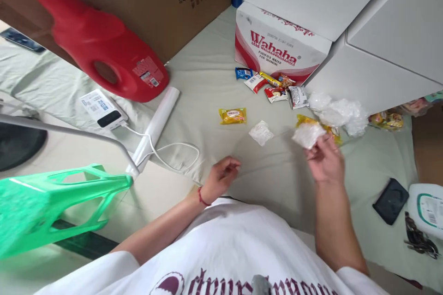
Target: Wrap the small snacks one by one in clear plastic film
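Nearest, the left hand [220, 179] had its fingers curled; whether their tips met could not be told. The right hand [326, 162] had its fingers clamped on a crumpled clear packet [307, 134], partly hiding a yellow packet [302, 119]. Farther, a white crumpled packet [261, 133] lay near a yellow-wrapped snack [233, 116]. Beyond, small snacks [276, 94] fronted the water carton [277, 50].

White pouch [306, 134], yellow packet [233, 116], carton [277, 46] (red-and-white)
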A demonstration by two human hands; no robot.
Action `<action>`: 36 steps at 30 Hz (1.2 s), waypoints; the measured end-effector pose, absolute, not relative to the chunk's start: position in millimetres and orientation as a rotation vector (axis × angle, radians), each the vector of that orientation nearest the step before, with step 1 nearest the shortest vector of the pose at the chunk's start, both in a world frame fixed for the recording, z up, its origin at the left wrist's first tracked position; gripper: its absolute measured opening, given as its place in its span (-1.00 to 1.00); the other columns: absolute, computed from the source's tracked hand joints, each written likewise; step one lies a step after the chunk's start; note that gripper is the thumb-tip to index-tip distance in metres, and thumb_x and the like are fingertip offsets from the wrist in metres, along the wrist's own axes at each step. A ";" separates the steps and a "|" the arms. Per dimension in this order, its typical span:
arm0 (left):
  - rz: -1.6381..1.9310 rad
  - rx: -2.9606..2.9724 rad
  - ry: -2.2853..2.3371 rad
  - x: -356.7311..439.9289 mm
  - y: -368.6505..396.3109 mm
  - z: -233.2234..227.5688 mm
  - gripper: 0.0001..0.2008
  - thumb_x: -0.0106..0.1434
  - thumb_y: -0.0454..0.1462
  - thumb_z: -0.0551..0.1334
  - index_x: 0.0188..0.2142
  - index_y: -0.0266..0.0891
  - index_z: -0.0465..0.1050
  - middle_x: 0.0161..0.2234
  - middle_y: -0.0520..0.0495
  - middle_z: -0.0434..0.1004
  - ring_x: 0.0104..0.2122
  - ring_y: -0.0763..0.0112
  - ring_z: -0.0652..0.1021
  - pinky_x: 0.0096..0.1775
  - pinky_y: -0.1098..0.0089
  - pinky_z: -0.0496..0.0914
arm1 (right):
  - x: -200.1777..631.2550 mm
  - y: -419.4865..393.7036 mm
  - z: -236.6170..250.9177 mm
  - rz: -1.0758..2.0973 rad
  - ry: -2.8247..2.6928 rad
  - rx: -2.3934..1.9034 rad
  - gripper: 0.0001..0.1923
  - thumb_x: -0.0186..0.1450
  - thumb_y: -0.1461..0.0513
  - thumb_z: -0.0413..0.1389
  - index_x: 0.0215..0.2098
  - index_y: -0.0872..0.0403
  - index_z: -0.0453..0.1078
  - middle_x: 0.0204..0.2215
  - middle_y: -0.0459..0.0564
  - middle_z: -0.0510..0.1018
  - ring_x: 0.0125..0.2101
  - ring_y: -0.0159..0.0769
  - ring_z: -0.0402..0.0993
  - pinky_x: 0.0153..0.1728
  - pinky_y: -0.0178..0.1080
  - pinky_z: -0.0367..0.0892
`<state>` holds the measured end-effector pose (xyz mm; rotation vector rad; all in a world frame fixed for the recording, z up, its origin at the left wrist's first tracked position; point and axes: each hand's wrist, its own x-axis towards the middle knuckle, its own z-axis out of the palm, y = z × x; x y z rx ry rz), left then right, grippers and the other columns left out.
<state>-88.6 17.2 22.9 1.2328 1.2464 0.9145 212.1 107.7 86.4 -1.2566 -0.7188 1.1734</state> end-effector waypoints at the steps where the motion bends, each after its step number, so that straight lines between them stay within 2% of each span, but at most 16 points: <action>1: 0.891 1.103 1.183 -79.2 22.3 25.7 -0.77 0.36 -0.10 0.23 -0.17 -0.21 0.45 -0.33 -0.04 0.50 -0.36 0.40 0.48 -0.33 0.40 0.36 | 193.4 88.2 78.5 1.295 -0.654 -1.243 -0.58 0.03 0.05 0.45 -0.39 0.02 0.33 -0.57 -0.23 0.27 -0.58 -0.49 0.12 -0.56 -0.39 0.08; 3: 0.883 0.990 1.122 -60.1 32.6 29.1 -0.67 0.26 -0.02 0.32 -0.19 -0.21 0.43 -0.29 -0.06 0.51 -0.31 0.37 0.50 -0.31 0.40 0.37 | 161.2 54.3 61.1 1.412 -0.594 -1.261 -0.56 0.04 0.03 0.46 -0.40 0.03 0.33 -0.57 -0.23 0.25 -0.59 -0.51 0.11 -0.57 -0.40 0.08; 6: 0.876 1.053 1.130 -37.3 45.0 29.1 -0.65 0.15 -0.03 0.40 -0.23 -0.20 0.46 -0.21 -0.09 0.53 -0.18 0.30 0.52 -0.20 0.37 0.38 | 135.0 22.3 40.1 1.384 -0.719 -1.346 -0.61 0.13 -0.02 0.42 -0.37 0.03 0.40 -0.55 -0.20 0.32 -0.54 -0.48 0.17 -0.51 -0.38 0.15; 9: 0.842 1.074 1.102 -27.3 50.8 25.0 -0.73 0.12 -0.08 0.41 -0.35 -0.21 0.49 -0.32 -0.03 0.50 -0.27 0.36 0.48 -0.19 0.37 0.35 | 137.5 12.2 31.4 1.301 -0.932 -1.407 -0.69 0.25 0.01 0.35 -0.31 0.04 0.45 -0.48 -0.16 0.41 -0.46 -0.44 0.24 -0.40 -0.34 0.22; 12: 0.858 0.867 1.078 -28.0 51.6 22.3 -0.69 0.09 -0.05 0.41 -0.40 -0.21 0.44 -0.42 0.04 0.42 -0.39 0.44 0.41 -0.29 0.40 0.33 | 154.2 14.1 32.2 1.316 -1.007 -1.377 -0.72 0.33 0.01 0.28 -0.29 0.02 0.42 -0.47 -0.16 0.40 -0.46 -0.42 0.25 -0.39 -0.32 0.21; 17: 0.775 0.667 0.990 -32.4 49.8 30.3 -0.53 0.17 0.15 0.34 -0.35 -0.23 0.45 -0.30 -0.06 0.50 -0.25 0.36 0.49 -0.26 0.38 0.42 | 164.0 20.4 38.0 1.188 -1.418 -1.360 -0.80 0.41 0.06 0.18 -0.28 0.00 0.40 -0.42 -0.12 0.43 -0.42 -0.35 0.32 -0.34 -0.27 0.27; 19: 0.744 0.681 0.960 -31.1 49.9 33.6 -0.53 0.17 0.14 0.34 -0.36 -0.23 0.45 -0.35 -0.02 0.48 -0.30 0.38 0.48 -0.26 0.37 0.41 | 158.9 19.9 38.0 1.071 -1.686 -1.285 -0.84 0.44 0.11 0.13 -0.26 -0.01 0.43 -0.36 -0.06 0.49 -0.33 -0.28 0.39 -0.25 -0.21 0.33; 21: 0.798 0.761 0.989 -29.1 50.3 34.7 -0.60 0.15 0.06 0.39 -0.39 -0.23 0.43 -0.43 0.04 0.42 -0.38 0.43 0.44 -0.28 0.39 0.37 | 153.0 17.7 35.5 1.007 -1.824 -1.214 -0.84 0.45 0.11 0.09 -0.25 -0.02 0.44 -0.31 -0.02 0.52 -0.26 -0.24 0.43 -0.17 -0.17 0.36; 24: 0.938 1.020 1.114 -26.2 49.8 33.6 -0.74 0.17 -0.09 0.39 -0.39 -0.23 0.49 -0.40 0.03 0.43 -0.36 0.44 0.44 -0.27 0.41 0.35 | 148.5 14.5 29.1 1.108 -1.620 -1.266 -0.77 0.46 0.02 0.07 -0.15 -0.03 0.42 -0.29 -0.01 0.55 -0.28 -0.24 0.48 -0.20 -0.17 0.42; 26: 1.001 1.177 1.153 -23.9 48.3 31.6 -0.83 0.17 -0.16 0.38 -0.37 -0.21 0.53 -0.32 -0.01 0.46 -0.29 0.41 0.47 -0.24 0.41 0.37 | 148.5 15.1 25.8 1.207 -1.390 -1.325 -0.67 0.41 -0.06 0.13 -0.07 -0.02 0.39 -0.24 -0.01 0.58 -0.29 -0.24 0.51 -0.23 -0.19 0.45; 28: 1.038 1.227 1.127 -21.4 47.3 28.4 -0.87 0.15 -0.19 0.39 -0.38 -0.20 0.54 -0.29 -0.02 0.46 -0.27 0.42 0.48 -0.24 0.42 0.39 | 149.9 18.6 24.6 1.278 -1.287 -1.360 -0.62 0.34 -0.08 0.22 -0.07 -0.01 0.40 -0.22 -0.01 0.60 -0.27 -0.23 0.53 -0.22 -0.20 0.46; 33: 1.097 0.760 1.099 -22.6 54.2 20.4 -0.72 0.07 -0.15 0.49 -0.38 -0.22 0.46 -0.38 0.07 0.44 -0.36 0.50 0.46 -0.27 0.45 0.42 | 157.6 30.2 23.0 1.294 -1.117 -1.407 -0.70 0.29 -0.03 0.29 -0.25 0.01 0.48 -0.38 -0.09 0.57 -0.37 -0.30 0.49 -0.23 -0.22 0.42; 36: 1.095 0.402 1.016 -28.6 58.9 23.3 -0.63 0.00 -0.18 0.54 -0.33 -0.21 0.41 -0.35 0.10 0.48 -0.32 0.49 0.51 -0.19 0.37 0.49 | 160.4 29.5 18.5 1.275 -0.980 -1.387 -0.72 0.28 -0.02 0.30 -0.27 0.00 0.48 -0.40 -0.11 0.55 -0.36 -0.31 0.48 -0.18 -0.20 0.43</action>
